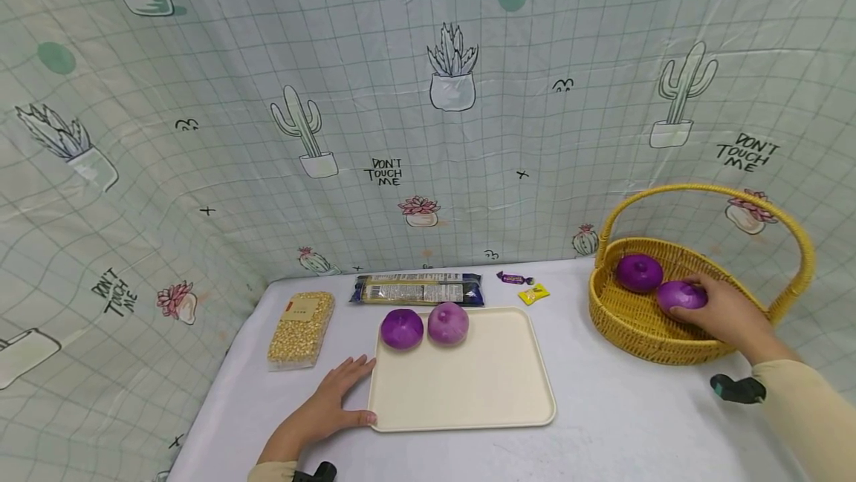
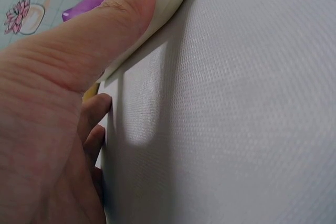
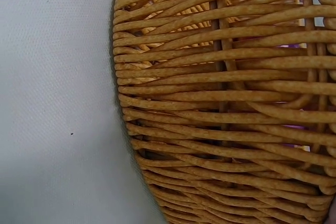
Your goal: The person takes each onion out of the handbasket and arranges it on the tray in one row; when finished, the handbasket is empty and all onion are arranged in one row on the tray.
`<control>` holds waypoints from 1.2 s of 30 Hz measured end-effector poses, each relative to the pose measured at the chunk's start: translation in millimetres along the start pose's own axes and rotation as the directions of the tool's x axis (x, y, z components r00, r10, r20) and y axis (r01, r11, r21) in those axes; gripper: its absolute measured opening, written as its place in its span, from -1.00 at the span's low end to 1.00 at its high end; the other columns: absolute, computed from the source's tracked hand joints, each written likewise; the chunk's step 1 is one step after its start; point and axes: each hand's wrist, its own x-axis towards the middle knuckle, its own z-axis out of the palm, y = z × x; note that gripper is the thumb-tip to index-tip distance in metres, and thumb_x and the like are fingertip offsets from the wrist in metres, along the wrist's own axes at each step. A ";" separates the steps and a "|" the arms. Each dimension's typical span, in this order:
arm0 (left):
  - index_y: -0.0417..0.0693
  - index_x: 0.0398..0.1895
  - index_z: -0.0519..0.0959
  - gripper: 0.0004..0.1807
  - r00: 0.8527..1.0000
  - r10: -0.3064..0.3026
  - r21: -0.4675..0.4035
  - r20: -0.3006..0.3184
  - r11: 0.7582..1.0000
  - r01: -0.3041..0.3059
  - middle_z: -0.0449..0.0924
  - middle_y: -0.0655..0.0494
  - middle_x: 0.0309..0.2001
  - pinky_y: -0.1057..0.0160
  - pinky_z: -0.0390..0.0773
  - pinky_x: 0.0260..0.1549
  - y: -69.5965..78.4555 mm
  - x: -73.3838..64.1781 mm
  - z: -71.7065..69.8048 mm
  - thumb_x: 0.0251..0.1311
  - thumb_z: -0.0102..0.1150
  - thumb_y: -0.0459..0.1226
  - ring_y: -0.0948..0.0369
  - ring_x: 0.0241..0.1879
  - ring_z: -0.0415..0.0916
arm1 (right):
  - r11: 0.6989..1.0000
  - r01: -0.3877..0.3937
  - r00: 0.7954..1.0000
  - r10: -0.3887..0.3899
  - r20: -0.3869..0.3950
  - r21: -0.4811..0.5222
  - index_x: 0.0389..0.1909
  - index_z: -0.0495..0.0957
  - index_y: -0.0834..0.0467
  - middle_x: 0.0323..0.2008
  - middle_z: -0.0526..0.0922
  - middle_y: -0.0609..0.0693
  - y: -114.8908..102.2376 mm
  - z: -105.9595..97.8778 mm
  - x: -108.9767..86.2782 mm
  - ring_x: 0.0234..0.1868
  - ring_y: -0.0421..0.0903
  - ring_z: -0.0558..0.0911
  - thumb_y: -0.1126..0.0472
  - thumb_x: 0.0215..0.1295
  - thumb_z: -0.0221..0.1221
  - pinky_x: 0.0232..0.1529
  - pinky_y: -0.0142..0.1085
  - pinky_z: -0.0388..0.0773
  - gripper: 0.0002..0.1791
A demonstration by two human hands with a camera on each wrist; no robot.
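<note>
My right hand [image 1: 732, 315] reaches into a yellow wicker basket [image 1: 628, 333] and holds a purple onion [image 1: 678, 296], thumb and fingers around it. Beside that one, a second purple onion [image 1: 639, 273] lies in the basket. The right wrist view shows mostly the woven wall [image 3: 220, 98], which hides the held onion. At the left side of a cream tray [image 1: 481, 385], my left hand [image 1: 324, 408] rests with fingers spread, its thumb [image 2: 121, 17] on the tray's rim. A dark purple onion [image 1: 402, 329] and a lighter one [image 1: 448, 324] sit at the tray's back left.
A bag of yellow kernels [image 1: 301, 330] lies left of the tray. Behind the tray are a long dark-blue packet [image 1: 417, 289], a purple-wrapped candy [image 1: 515, 278] and a yellow candy [image 1: 533, 294]. The basket's tall handle [image 1: 702, 187] arches over it.
</note>
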 end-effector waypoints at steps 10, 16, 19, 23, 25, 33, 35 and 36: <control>-0.18 0.53 0.26 0.05 1.000 -0.005 -0.002 -0.002 1.000 0.005 0.14 -0.32 0.52 -0.40 -0.22 0.47 3.7 -0.7 -0.8 0.00 0.53 0.02 -0.37 0.52 -0.10 | 0.999 0.023 0.999 -0.024 -0.024 -0.041 0.29 0.26 0.46 0.10 0.41 0.61 -1.9 -2.0 -4.7 0.04 0.53 0.48 -0.26 0.32 0.26 -0.01 0.41 0.49 -0.06; -0.19 0.53 0.26 0.05 1.000 0.003 0.004 -0.002 1.000 -0.003 0.14 -0.32 0.52 -0.40 -0.20 0.46 2.1 -0.8 -0.2 0.00 0.53 0.03 -0.37 0.52 -0.10 | 0.997 0.044 0.998 -0.046 -0.039 -0.059 0.30 0.27 0.43 0.10 0.40 0.60 -4.0 -3.8 -8.3 0.03 0.54 0.48 -0.24 0.32 0.28 -0.03 0.42 0.49 -0.10; -0.18 0.53 0.26 0.05 1.000 0.005 0.005 -0.002 1.000 -0.005 0.14 -0.32 0.52 -0.41 -0.20 0.46 0.0 -0.3 0.2 0.01 0.53 0.03 -0.37 0.52 -0.10 | 0.996 0.059 0.997 -0.062 -0.051 -0.069 0.29 0.28 0.43 0.09 0.41 0.60 -7.2 -5.1 -10.7 0.02 0.54 0.49 -0.21 0.31 0.29 -0.05 0.42 0.50 -0.12; -0.17 0.53 0.26 0.05 1.000 0.004 0.007 0.000 1.000 -0.004 0.15 -0.31 0.52 -0.41 -0.20 0.46 -1.8 0.4 0.7 0.01 0.53 0.03 -0.36 0.52 -0.10 | 0.994 0.073 0.995 -0.078 -0.059 -0.080 0.30 0.30 0.42 0.10 0.41 0.60 -14.3 -7.3 -14.5 0.02 0.53 0.49 -0.20 0.30 0.31 -0.07 0.41 0.52 -0.12; -0.17 0.53 0.26 0.05 1.000 0.002 0.004 0.004 1.000 -0.002 0.15 -0.31 0.52 -0.41 -0.20 0.46 -2.0 0.7 0.9 0.01 0.53 0.02 -0.36 0.52 -0.10 | 0.994 0.076 0.995 -0.081 -0.056 -0.082 0.30 0.31 0.39 0.10 0.40 0.59 -19.0 -8.6 -16.4 0.01 0.52 0.50 -0.21 0.29 0.32 -0.09 0.40 0.53 -0.13; -0.15 0.53 0.26 0.05 1.000 -0.003 0.008 0.004 1.000 0.003 0.14 -0.30 0.53 -0.41 -0.20 0.46 -1.5 0.1 1.1 0.01 0.53 0.03 -0.36 0.52 -0.10 | 0.992 0.097 0.994 -0.100 -0.041 -0.081 0.33 0.33 0.36 0.18 0.33 0.57 -40.7 -12.3 -21.1 0.07 0.55 0.46 -0.22 0.26 0.34 -0.03 0.44 0.51 -0.11; -0.15 0.53 0.26 0.04 1.000 -0.001 0.007 0.003 1.000 0.001 0.14 -0.30 0.53 -0.41 -0.20 0.46 -1.2 -0.2 0.7 0.01 0.53 0.03 -0.36 0.52 -0.10 | 0.991 0.108 0.993 -0.112 -0.042 -0.076 0.32 0.33 0.37 0.19 0.32 0.57 -46.3 -11.9 -21.9 0.06 0.55 0.46 -0.21 0.25 0.35 -0.04 0.43 0.51 -0.11; -0.16 0.53 0.26 0.04 1.000 0.001 0.004 0.003 1.000 -0.001 0.14 -0.30 0.53 -0.41 -0.21 0.46 -1.0 -0.3 0.5 0.01 0.53 0.02 -0.37 0.52 -0.10 | 0.991 0.115 0.992 -0.118 -0.044 -0.072 0.32 0.34 0.37 0.19 0.33 0.57 -49.0 -11.2 -22.4 0.06 0.55 0.47 -0.20 0.25 0.36 -0.04 0.43 0.52 -0.11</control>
